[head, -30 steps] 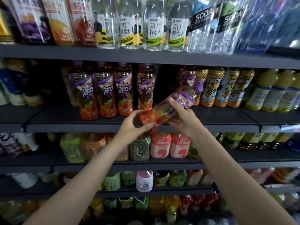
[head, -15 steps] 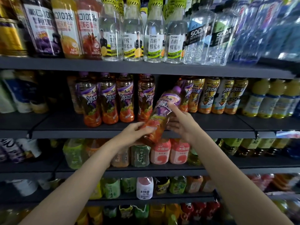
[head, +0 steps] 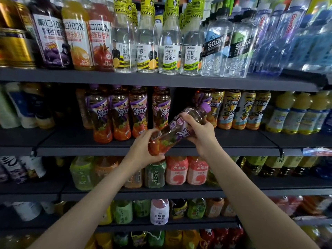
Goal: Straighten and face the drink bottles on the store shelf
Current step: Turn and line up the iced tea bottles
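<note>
Purple-capped iced tea bottle point(head: 177, 131) sits nearest, held off the shelf in both hands and tilted, cap up-right, base down-left. Left hand point(head: 143, 150) wraps the orange base, fingers curled round it. Right hand point(head: 199, 132) clamps the upper body below the cap, thumb on the label; likely a two-handed hold so the bottle can be turned label-forward and stood up. Behind it, middle shelf point(head: 233, 142) has a dark gap between the matching purple-label row point(head: 125, 114) on the left and the yellow-label bottles point(head: 240, 110) on the right, probably the slot it goes into. That row stands upright, labels mostly forward. Farther up, top shelf carries clear honey-water bottles point(head: 158, 45) and soda bottles point(head: 226, 49), front-facing.
</note>
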Demonstrator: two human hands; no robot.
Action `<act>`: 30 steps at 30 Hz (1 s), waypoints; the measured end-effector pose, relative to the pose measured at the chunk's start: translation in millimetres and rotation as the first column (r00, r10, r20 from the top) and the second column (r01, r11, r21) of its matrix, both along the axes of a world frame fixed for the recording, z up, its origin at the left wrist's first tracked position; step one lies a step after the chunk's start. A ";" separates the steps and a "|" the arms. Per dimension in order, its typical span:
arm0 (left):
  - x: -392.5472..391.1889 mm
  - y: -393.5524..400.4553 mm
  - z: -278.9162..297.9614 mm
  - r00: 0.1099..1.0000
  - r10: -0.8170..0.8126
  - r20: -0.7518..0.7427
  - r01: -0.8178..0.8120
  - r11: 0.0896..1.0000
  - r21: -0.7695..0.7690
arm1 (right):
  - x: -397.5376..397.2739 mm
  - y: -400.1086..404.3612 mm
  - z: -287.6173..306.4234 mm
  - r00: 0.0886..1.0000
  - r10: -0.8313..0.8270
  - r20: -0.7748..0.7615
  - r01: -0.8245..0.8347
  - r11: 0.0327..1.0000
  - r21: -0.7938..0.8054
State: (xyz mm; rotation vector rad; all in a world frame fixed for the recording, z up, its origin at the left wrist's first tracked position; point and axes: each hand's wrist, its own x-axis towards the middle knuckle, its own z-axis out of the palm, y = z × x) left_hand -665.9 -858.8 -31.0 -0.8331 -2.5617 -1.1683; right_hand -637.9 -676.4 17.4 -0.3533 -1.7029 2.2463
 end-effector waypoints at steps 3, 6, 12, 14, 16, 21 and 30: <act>-3.7 2.3 5.2 0.980 -0.101 0.172 0.097 0.995 0.033 | 6.7 -0.9 3.0 0.993 0.042 -0.110 -0.016 0.973 0.231; -3.4 4.4 14.6 0.926 -0.240 0.290 0.196 0.965 0.172 | 16.8 -0.5 9.4 0.963 0.180 -0.199 -0.082 0.904 0.420; 2.3 13.3 15.2 0.920 -0.279 0.275 0.209 0.943 0.257 | 22.1 4.0 13.1 0.924 0.317 -0.215 -0.182 0.856 0.483; 5.9 18.2 14.4 0.941 -0.243 0.236 0.177 0.947 0.269 | 18.9 3.4 12.8 0.923 0.324 -0.206 -0.189 0.851 0.491; 8.3 23.9 14.0 0.961 -0.194 0.197 0.135 0.951 0.277 | 15.4 0.9 12.8 0.933 0.285 -0.219 -0.145 0.856 0.495; 9.2 32.0 17.8 0.997 -0.014 0.075 -0.004 0.973 0.231 | 13.9 -5.5 16.3 0.937 0.119 -0.329 0.071 0.857 0.511; 7.7 29.0 32.2 0.986 -0.083 0.145 0.046 0.968 0.246 | 15.1 -0.6 24.6 0.901 0.150 -0.407 0.028 0.916 0.400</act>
